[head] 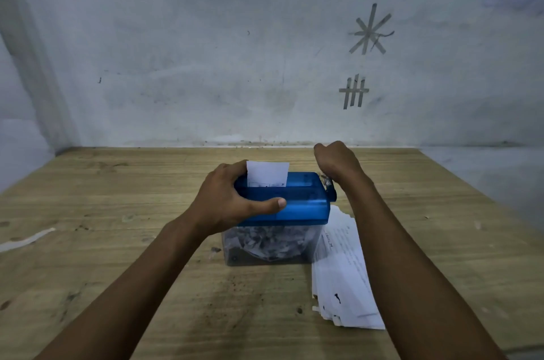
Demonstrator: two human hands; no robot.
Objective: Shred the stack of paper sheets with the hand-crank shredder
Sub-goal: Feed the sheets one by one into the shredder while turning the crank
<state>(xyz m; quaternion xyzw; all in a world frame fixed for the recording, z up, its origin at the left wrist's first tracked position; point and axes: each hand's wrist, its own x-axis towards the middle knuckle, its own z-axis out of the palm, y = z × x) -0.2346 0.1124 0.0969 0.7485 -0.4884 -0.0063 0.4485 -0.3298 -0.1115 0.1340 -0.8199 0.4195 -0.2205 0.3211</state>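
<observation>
Shredder (pixel 300 203) long axis runs left–right: left hand (pixel 223 200) grips its left end, right hand (pixel 338 161) fisted on the crank (pixel 332 193) at the right end, sheet (pixel 267 172) upright between.

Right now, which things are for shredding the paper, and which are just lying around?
For the job: blue shredder, held by the left hand; crank, gripped by the right hand; sheet poking out of it; paper stack; clear bin of shreds.
Just lying about: white strip on the table; tape marks on the wall.
</observation>
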